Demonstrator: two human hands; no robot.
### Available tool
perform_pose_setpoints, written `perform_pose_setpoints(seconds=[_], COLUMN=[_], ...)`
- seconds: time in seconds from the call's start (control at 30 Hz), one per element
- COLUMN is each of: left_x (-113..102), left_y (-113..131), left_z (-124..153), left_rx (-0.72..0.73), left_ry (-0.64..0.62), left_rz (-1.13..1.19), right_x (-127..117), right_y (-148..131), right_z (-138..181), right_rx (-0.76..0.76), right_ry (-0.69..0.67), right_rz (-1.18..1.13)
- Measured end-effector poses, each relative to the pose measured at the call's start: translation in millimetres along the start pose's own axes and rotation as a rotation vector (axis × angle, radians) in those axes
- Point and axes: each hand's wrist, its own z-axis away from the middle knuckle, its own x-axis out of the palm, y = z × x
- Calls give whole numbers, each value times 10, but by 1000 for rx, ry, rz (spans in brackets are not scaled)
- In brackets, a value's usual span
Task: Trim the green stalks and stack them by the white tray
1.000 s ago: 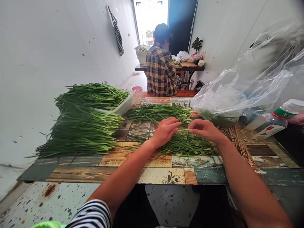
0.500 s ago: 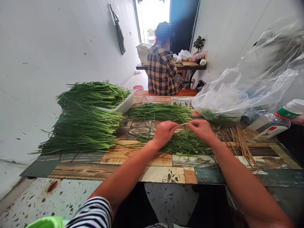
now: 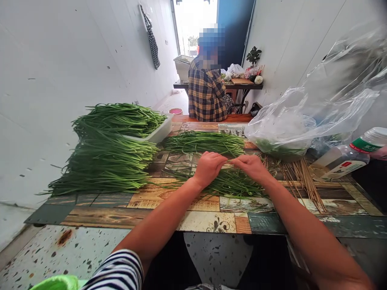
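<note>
My left hand and my right hand almost meet above the table, fingertips pinched. Between them shows a tiny bit of a garlic chive stalk; the rest is hidden by the fingers. Directly under the hands lies a loose heap of garlic chives. A neater bundle of chives is laid crosswise just beyond. To the left, a thick pile of chives rests on the table, and behind it more chives fill a white tray.
Thin wooden skewers lie right of my right hand. Behind them are a clear plastic bag with greens and a tilted plastic bottle. The patchwork-patterned table ends close to me. A person in a plaid shirt sits ahead, facing away.
My right hand has moved slightly left, closing the gap to my left hand. The green stalk that showed between them is now mostly covered by the fingers.
</note>
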Motion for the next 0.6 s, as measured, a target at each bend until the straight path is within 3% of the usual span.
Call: perform_pose_setpoints(seconds=[0.13, 0.23, 0.4, 0.5, 0.6], left_x=[-15, -20, -4, 21, 10], left_y=[69, 99, 9, -74, -126], left_z=[-31, -40, -29, -35, -40], left_rx=[82, 97, 6, -103, -165], left_ry=[50, 93, 52, 29, 118], left_rz=[-183, -263, -319, -331, -334], right_x=[34, -35, -306, -369, -317], right_y=[67, 226, 370, 312, 296], right_z=[-41, -107, -114, -150, -332], right_rx=[227, 257, 245, 150, 24], right_ry=[60, 187, 503, 437, 327], right_rz=[-511, -627, -206, 119, 377])
